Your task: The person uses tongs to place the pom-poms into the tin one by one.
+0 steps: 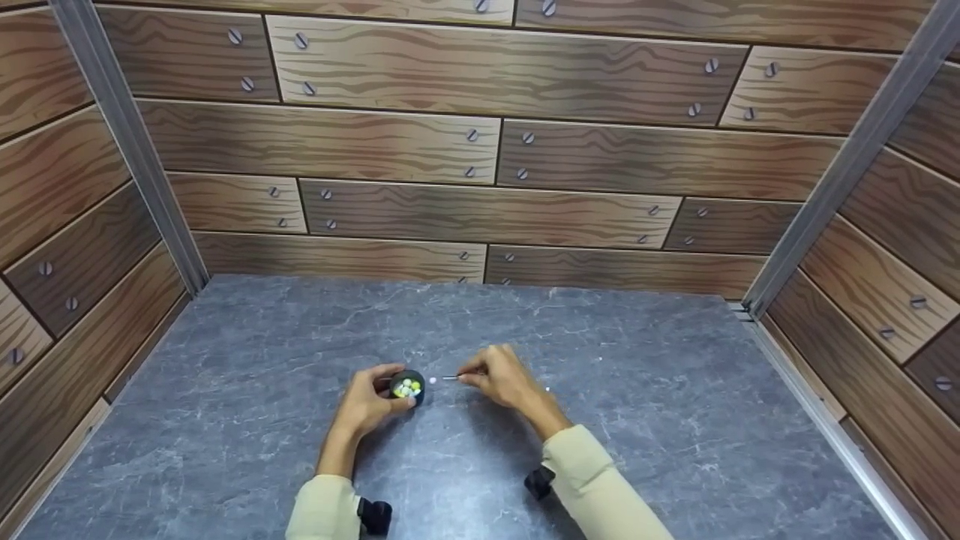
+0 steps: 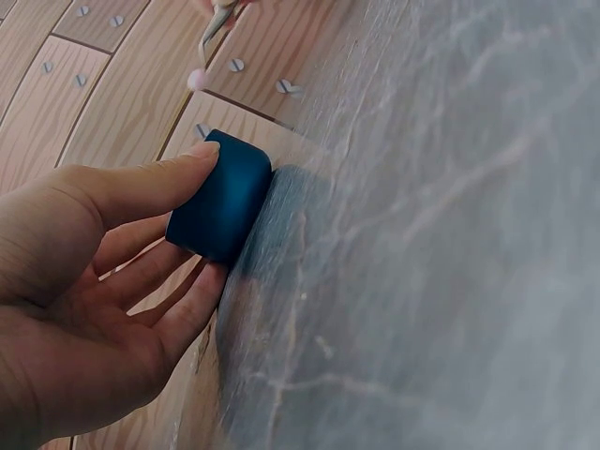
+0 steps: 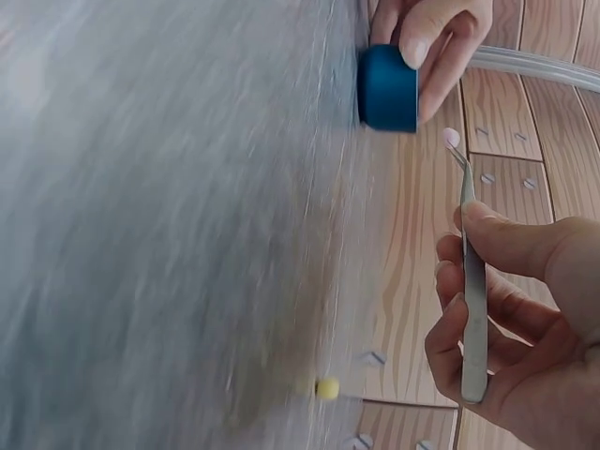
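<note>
My left hand (image 2: 112,272) grips a small dark blue cup (image 2: 230,197) by its sides, and the cup stands upright on the table. From the head view, several yellow, white and pale green beads (image 1: 407,388) show inside it. My right hand (image 3: 525,300) holds metal tweezers (image 3: 475,328) with bent tips between thumb and fingers. A pale pink bead (image 3: 452,137) is pinched at the tips. In the head view that bead is just right of the cup, a short gap from its rim.
A yellow bead (image 3: 327,387) lies on the grey marbled table (image 1: 660,450). Two small pale specks, one by the right wrist (image 1: 547,389) and one farther right (image 1: 599,358), also lie there. Wood-patterned walls (image 1: 397,142) with metal corner posts (image 1: 847,165) enclose the table's back and sides.
</note>
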Demonstrator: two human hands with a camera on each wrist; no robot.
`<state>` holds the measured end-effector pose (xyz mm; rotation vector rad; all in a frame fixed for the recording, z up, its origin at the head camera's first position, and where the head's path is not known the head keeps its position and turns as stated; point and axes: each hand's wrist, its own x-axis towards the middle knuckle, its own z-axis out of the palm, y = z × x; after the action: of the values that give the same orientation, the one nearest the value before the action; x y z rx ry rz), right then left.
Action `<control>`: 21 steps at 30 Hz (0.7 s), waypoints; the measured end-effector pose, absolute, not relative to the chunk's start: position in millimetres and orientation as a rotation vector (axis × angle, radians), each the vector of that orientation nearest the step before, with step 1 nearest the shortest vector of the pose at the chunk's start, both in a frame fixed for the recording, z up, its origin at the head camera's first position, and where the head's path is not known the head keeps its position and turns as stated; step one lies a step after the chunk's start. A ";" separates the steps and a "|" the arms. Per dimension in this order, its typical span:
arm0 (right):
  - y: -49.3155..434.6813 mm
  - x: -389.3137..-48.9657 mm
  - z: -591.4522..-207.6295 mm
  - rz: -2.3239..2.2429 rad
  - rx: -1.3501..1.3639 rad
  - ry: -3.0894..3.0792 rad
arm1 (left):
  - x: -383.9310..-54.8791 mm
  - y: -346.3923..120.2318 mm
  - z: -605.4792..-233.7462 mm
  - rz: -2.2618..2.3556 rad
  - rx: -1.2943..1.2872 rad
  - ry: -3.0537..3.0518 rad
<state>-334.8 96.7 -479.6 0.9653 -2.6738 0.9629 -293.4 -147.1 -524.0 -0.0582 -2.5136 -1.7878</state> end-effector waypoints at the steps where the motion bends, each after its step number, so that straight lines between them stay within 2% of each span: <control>1: 93.1 -335.0 -479.4 0.966 0.962 -2.679 | -293.6 -147.2 -524.0 -1.781 -0.058 -2.516; 21: 64.9 -338.5 -483.9 0.986 0.976 -2.712 | -296.5 -147.9 -526.3 -1.786 -0.076 -2.485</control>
<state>-338.5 64.9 -483.9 0.9758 -2.7117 0.9859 -296.5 -147.9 -526.3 -0.0758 -2.4850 -1.7859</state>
